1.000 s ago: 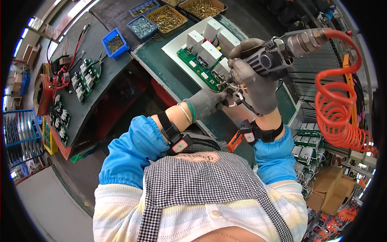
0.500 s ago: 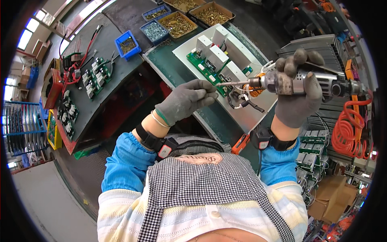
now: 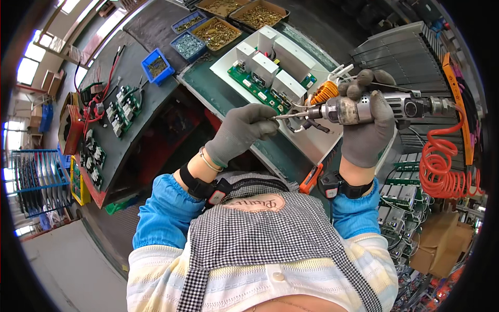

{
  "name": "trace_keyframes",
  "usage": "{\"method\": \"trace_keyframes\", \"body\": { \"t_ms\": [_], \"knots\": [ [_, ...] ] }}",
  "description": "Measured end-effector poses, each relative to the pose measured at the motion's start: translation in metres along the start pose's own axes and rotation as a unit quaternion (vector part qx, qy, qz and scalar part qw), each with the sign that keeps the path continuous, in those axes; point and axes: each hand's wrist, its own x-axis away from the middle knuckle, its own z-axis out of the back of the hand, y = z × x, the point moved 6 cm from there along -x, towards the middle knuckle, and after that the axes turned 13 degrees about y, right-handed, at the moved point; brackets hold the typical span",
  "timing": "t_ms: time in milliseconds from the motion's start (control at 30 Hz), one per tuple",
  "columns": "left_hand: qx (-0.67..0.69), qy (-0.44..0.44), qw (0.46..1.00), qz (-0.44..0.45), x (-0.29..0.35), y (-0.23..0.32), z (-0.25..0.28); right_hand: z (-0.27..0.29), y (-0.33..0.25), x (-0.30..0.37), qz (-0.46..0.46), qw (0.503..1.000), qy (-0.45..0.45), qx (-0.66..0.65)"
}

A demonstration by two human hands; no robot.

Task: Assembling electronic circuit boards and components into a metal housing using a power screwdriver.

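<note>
My right hand (image 3: 368, 140), in a grey glove, is wrapped round a metal air screwdriver (image 3: 403, 106). Its long bit (image 3: 292, 115) points left and lies roughly level. At the bit's tip, the thumb and fingertips of my gloved left hand (image 3: 236, 130) are pinched together; whatever small piece they hold is hidden. Beyond both hands lies a white metal casing (image 3: 307, 139) with a green circuit board (image 3: 240, 78) carrying pale metal heat sinks (image 3: 290, 86). An orange-wound coil (image 3: 325, 92) and loose wires sit beside the driver's front end.
Small trays of fasteners (image 3: 217, 34) stand at the back, with a blue bin (image 3: 157, 66) nearer left. Circuit boards (image 3: 123, 108) lie on the left bench. A coiled red air hose (image 3: 442, 166) hangs at right. An orange-handled tool (image 3: 311, 179) lies near my apron.
The driver and my right hand have shifted left and slightly down in view. The bit tip stays at my left fingertips, which are now pinched more closely. The whole view has shifted a little.
</note>
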Motion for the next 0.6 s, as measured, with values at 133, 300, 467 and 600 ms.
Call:
{"method": "trace_keyframes", "body": {
  "t_ms": [133, 300, 467, 600],
  "knots": [
    [-0.102, 0.039, 0.993, -0.046, 0.002, 0.004, -0.001, 0.004, 0.002, 0.001, -0.016, 0.999, 0.029, 0.013],
    [-0.376, 0.087, 0.87, -0.305, 0.014, 0.038, -0.011, 0.012, 0.002, -0.002, -0.024, 0.995, 0.1, 0.02],
    [-0.388, 0.088, 0.856, -0.33, 0.017, 0.054, -0.015, 0.023, 0.002, -0.006, -0.003, 0.992, 0.13, -0.001],
    [-0.269, 0.031, 0.946, -0.178, -0.003, 0.049, -0.011, 0.033, -0.017, -0.022, 0.054, 0.989, 0.109, -0.085]
  ]
}}
